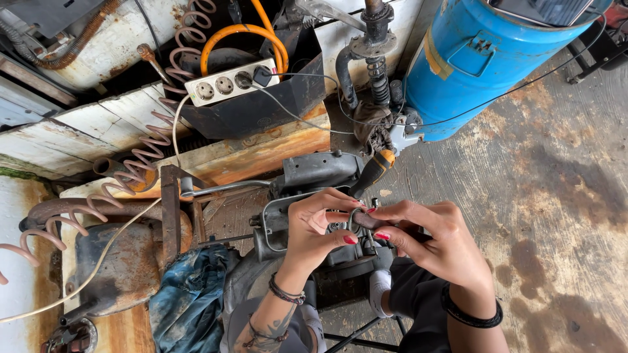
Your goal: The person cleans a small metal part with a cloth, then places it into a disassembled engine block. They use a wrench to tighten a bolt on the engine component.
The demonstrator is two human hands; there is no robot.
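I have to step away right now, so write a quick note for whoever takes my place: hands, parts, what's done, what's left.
Left hand: fingers pinching a small metal part over the grey engine piece.
Right hand: pinching the same part from the other side.
Screwdriver with orange and black handle stands just behind the hands, against the engine piece.
Power strip lies on the bench behind; blue tank at upper right.
Done: part is gripped in both hands.
Left: it has not been set down; whether it is attached is hidden by the fingers.
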